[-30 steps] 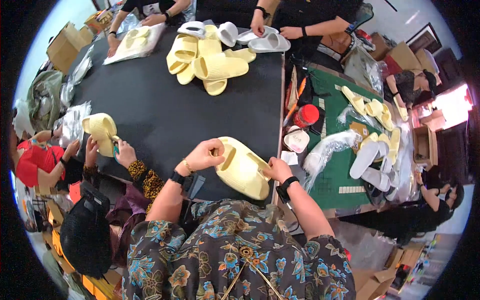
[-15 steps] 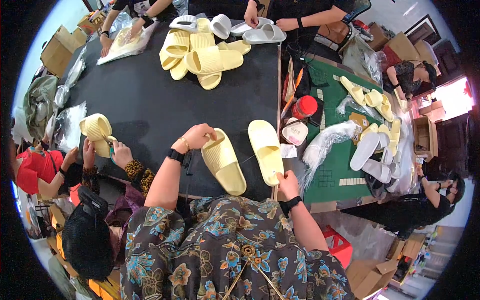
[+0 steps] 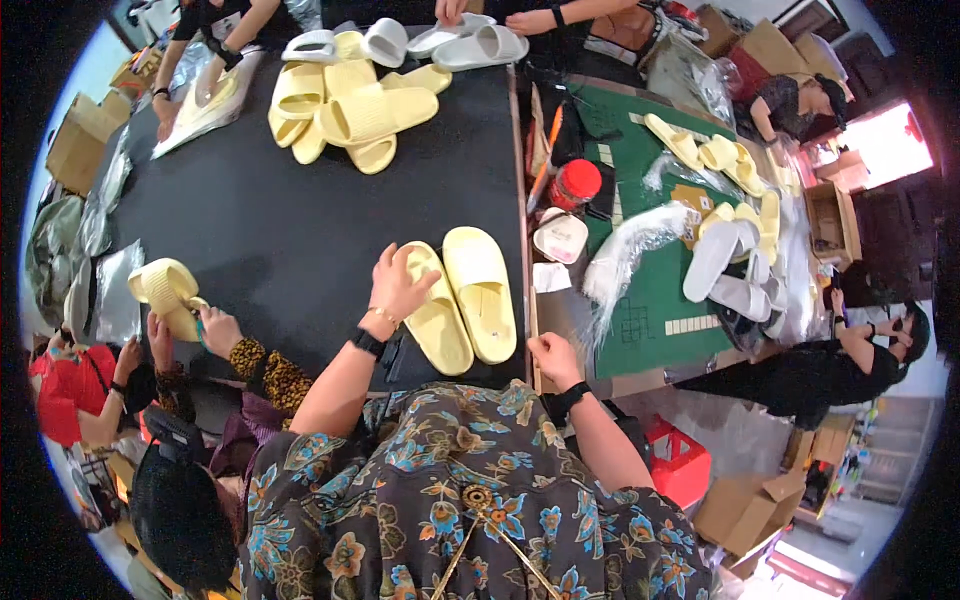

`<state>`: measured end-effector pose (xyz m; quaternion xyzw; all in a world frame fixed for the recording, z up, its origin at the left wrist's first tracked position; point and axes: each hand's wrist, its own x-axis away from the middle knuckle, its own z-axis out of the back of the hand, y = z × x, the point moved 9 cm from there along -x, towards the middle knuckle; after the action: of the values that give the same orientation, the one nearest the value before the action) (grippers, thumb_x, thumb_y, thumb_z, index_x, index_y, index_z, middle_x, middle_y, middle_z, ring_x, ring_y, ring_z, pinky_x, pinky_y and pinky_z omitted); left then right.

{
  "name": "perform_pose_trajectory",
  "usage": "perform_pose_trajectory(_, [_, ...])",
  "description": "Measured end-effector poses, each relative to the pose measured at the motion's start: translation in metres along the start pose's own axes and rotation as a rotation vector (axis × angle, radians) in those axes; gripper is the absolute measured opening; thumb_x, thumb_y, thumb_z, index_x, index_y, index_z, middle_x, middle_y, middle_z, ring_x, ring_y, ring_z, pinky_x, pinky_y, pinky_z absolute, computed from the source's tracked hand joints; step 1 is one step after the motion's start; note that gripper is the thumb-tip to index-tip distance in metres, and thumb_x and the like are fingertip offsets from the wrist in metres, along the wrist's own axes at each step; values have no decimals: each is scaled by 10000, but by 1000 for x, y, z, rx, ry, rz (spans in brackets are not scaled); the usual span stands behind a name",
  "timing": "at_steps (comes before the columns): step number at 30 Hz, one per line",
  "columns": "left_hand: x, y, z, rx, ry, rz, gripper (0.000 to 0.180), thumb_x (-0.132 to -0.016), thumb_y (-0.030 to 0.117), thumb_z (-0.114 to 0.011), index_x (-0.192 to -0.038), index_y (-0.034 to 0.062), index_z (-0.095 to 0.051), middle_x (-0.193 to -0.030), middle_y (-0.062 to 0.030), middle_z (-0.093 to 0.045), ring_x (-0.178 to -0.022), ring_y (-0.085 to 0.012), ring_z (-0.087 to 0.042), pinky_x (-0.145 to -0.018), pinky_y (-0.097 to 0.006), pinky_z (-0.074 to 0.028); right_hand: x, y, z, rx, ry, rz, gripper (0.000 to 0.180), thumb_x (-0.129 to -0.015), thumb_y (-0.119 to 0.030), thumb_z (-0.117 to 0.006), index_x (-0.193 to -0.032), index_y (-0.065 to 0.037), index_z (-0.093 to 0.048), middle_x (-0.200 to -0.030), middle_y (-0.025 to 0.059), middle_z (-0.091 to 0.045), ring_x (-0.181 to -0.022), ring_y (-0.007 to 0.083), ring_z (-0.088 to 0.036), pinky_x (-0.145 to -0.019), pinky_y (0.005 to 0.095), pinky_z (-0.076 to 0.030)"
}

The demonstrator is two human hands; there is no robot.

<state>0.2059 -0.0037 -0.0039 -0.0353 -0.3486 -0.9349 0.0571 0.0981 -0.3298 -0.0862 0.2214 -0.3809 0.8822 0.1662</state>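
Two pale yellow slippers lie side by side on the black table near its front edge: a left slipper [image 3: 441, 325] and a right slipper [image 3: 478, 262]. Over the left slipper's ribbed strap rests my left hand [image 3: 396, 287], its fingers apart and touching the strap. A thin thread shows by the right slipper. My right hand [image 3: 556, 360] is off the slippers, beyond the table's dividing edge, with its fingers curled closed; what is inside them, if anything, is hidden.
A pile of yellow slippers [image 3: 375, 115] lies at the back with grey slippers [image 3: 483, 47]. At left a co-worker's hands [image 3: 218, 331] handle a yellow slipper [image 3: 165, 295]. On the right are a red-lidded jar [image 3: 576, 184], a white-lidded tub [image 3: 560, 236] and clear plastic bags [image 3: 628, 252].
The two slippers have come together, the right one moving left beside the other. My right hand has let go of it and drawn back. My left hand's fingers have spread. The view has shifted slightly.
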Motion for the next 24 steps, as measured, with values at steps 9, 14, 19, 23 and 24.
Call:
perform_pose_trajectory(9, [22,-11,-30,-100,-121,-135,727,-638,128,-770,-1291,108,-450,-1369,-253,-339,-1223,-423,-382,-1015,-443,-362,-21,86,59,229,378,34,187,-797,-178,-562,-849,-23,-652,-1027,194,-602,-869,343,-589,-755,404,-476])
perform_pose_trajectory(14, [16,-12,-22,-67,-124,-178,721,-632,111,-769,-1282,125,-459,-1382,-222,-338,-1235,-410,-373,-1018,-443,-363,-33,41,37,800,248,303,171,-804,-128,-533,-875,-27,-651,-1301,147,-449,-984,331,-527,-787,424,-468])
perform_pose_trajectory(19, [22,31,-1,-55,-89,-251,613,-666,106,-739,-1233,85,-506,-1360,-209,-374,-1213,-395,-393,-998,-433,-381,-65,107,34,870,262,97,251,-838,-184,-478,-950,-25,-636,-1209,127,-503,-1044,322,-495,-772,456,-458])
perform_pose_trajectory(23, [37,22,30,1,152,-312,400,-715,87,-692,-1098,66,-580,-1254,-150,-487,-1130,-340,-466,-909,-415,-438,-42,54,13,869,108,202,282,-812,-201,-491,-957,-13,-643,-1043,130,-580,-956,351,-552,-790,454,-468])
perform_pose_trajectory(24, [38,25,31,6,151,-319,400,-715,87,-692,-1098,66,-580,-1254,-150,-487,-1130,-340,-466,-909,-415,-438,-34,44,7,812,53,236,290,-801,-216,-498,-925,0,-647,-1004,141,-604,-899,358,-580,-785,449,-474])
